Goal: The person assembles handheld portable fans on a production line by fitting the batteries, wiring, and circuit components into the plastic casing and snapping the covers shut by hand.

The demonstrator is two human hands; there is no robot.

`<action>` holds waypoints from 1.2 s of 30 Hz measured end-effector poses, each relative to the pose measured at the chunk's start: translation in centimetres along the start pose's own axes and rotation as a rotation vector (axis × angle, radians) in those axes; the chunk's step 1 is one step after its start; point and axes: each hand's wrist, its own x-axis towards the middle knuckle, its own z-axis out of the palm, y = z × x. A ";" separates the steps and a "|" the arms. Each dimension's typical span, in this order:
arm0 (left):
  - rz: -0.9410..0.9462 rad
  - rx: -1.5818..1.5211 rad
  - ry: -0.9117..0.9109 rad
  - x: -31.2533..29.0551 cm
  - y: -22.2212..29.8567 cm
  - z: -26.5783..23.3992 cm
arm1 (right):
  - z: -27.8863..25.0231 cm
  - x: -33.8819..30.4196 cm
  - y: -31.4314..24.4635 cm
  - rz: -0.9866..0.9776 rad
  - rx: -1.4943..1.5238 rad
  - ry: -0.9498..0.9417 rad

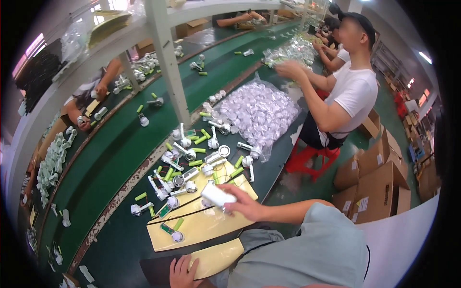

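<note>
My right hand (247, 205) is closed around a white rounded plastic housing (217, 195), held above a yellow sheet (204, 224) with black straps across it. Close to me, my left hand (183, 272) lies with its fingers spread on a smaller yellow piece (218, 259) and the black sheet (156, 271) beside it. On the larger sheet sits a small assembly with a round white part (177, 236), a green circuit board and a green battery (178, 223). Beyond it lies a heap of white handle-shaped parts (158, 187) with several green batteries (200, 139) and thin wires.
A clear bag of small white parts (259, 113) lies farther along the bench. To the left runs a green conveyor belt (110, 158) carrying scattered parts, with a white post (168, 62) at its edge. A person (355, 81) sits on a red stool (314, 161); cardboard boxes (379, 187) stand at right.
</note>
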 end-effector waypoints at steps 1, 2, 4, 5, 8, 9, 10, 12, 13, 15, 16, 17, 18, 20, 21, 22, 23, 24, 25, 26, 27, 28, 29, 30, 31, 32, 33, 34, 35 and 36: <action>-0.047 -0.018 0.007 0.2 -0.3 -0.1 | -1.0 -0.6 -0.9 0.086 -0.037 0.077; -0.093 -0.037 -0.001 -0.1 -0.2 -0.6 | -2.2 -1.4 -0.5 -0.139 -0.260 0.240; -0.196 -0.012 0.028 -0.3 0.0 -0.9 | -5.4 -3.3 -1.9 -0.424 -0.765 0.492; -0.196 -0.017 0.040 0.3 -0.3 -0.7 | -7.7 -5.0 -2.7 -0.494 -0.943 0.589; -0.213 0.062 0.021 0.2 0.1 -0.8 | -11.5 -6.9 -4.4 -0.632 -1.141 0.882; -0.234 0.068 0.013 0.2 0.0 -0.9 | -11.9 -7.4 -4.2 -0.645 -1.197 0.965; -0.232 0.092 0.002 0.3 0.2 -1.0 | -12.8 -7.4 -3.3 -0.668 -1.309 0.952; -0.216 0.094 0.009 0.4 0.0 -0.8 | -13.5 -7.4 -0.6 -0.409 -1.462 0.729; -0.204 0.100 0.019 0.2 -0.2 -0.8 | -12.9 -7.6 0.6 -0.190 -1.256 0.644; -0.226 0.092 0.026 -0.5 -0.3 -0.7 | -12.4 -7.2 -0.8 -0.371 -1.300 0.717; -0.236 0.082 0.033 -0.7 -0.2 -0.6 | -12.4 -6.8 -1.2 -0.551 -1.334 0.778; -0.238 0.083 0.030 -0.9 -0.2 -0.6 | -13.0 -6.6 -0.5 -0.504 -1.375 0.710; -0.241 0.089 0.016 -1.0 -0.3 -0.5 | -13.4 -6.4 0.1 -0.456 -1.415 0.641; -0.254 0.097 0.000 -0.8 -0.3 -0.8 | -12.9 -6.7 0.9 -0.279 -1.221 0.670; -0.234 0.108 -0.040 -0.8 0.0 -1.2 | -11.9 -6.4 -0.2 -0.330 -1.180 0.678; -0.214 0.117 -0.080 -0.8 0.3 -1.5 | -11.1 -5.9 -1.7 -0.407 -1.174 0.682; -0.246 0.048 -0.063 -0.3 0.6 -1.6 | -10.5 -6.2 -1.7 -0.288 -0.807 0.677; -0.256 0.049 -0.061 0.0 0.5 -2.0 | -9.6 -6.4 -1.8 -0.165 -0.442 0.654; -0.249 0.004 -0.069 0.3 0.4 -2.7 | -9.0 -5.9 -2.0 -0.107 0.205 0.512; -0.246 -0.040 -0.080 0.3 0.5 -3.3 | -8.0 -5.5 -2.2 -0.064 0.473 0.389; -0.229 -0.062 -0.071 0.6 0.8 -3.9 | -6.9 -5.1 -2.5 -0.018 0.738 0.264; -0.228 -0.072 -0.048 0.8 1.2 -4.7 | -5.8 -4.4 -3.2 0.037 0.881 0.143; -0.231 -0.080 -0.024 0.7 1.4 -5.5 | -4.5 -3.6 -3.7 0.091 0.950 0.083; -0.256 -0.125 0.019 0.7 1.4 -6.1 | -3.6 -2.6 -4.1 0.143 1.016 0.023; -0.315 -0.197 0.108 0.6 1.5 -6.4 | -3.0 -1.6 -4.0 0.175 1.033 -0.057; -0.408 -0.307 0.228 1.3 1.9 -6.5 | -2.5 -0.2 -3.7 0.166 1.041 -0.137; -0.490 -0.414 0.346 2.0 2.3 -6.5 | -2.0 0.9 -3.3 0.151 1.054 -0.212; -0.251 -0.158 0.297 1.6 1.3 -4.7 | -1.3 1.8 -3.3 0.153 1.092 -0.234; -0.212 -0.109 0.126 2.2 1.7 -4.0 | -0.7 2.9 -3.2 0.111 1.009 -0.250; -0.197 -0.058 -0.155 2.5 2.3 -3.8 | 0.1 3.1 -3.2 0.068 0.935 -0.256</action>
